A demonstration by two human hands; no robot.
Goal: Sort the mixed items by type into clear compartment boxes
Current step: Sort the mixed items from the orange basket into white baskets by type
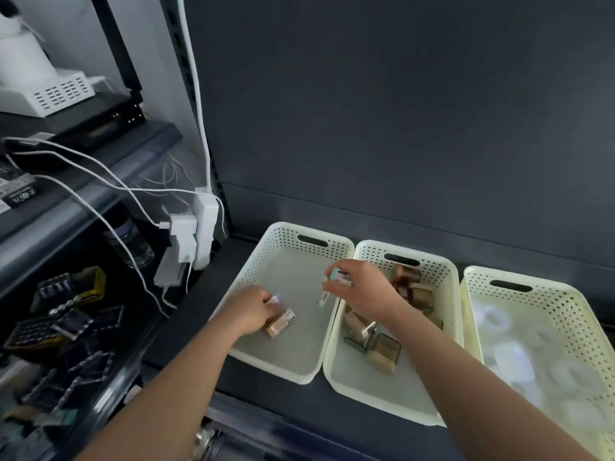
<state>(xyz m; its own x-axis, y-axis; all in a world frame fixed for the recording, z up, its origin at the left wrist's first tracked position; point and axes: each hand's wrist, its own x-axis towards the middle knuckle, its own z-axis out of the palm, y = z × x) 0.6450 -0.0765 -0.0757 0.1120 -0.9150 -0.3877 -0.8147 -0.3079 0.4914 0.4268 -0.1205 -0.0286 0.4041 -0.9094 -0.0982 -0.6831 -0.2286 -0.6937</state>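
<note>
Your right hand (362, 287) hovered over the left basket (266, 251), fingers curled round a small labelled tube (323, 297) whose long axis hung downward, with the smooth basket floor directly beneath it. Your left hand (249, 309) — lower, nearer that floor — pinched a similar pale piece (273, 299) beside a tan capped bottle (281, 322) lying there. More tan, boxy bottles sat in the perforated plastic middle basket (441, 277).

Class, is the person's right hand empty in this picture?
No, the right hand pinches small tubes above the left basket's right side.
</note>
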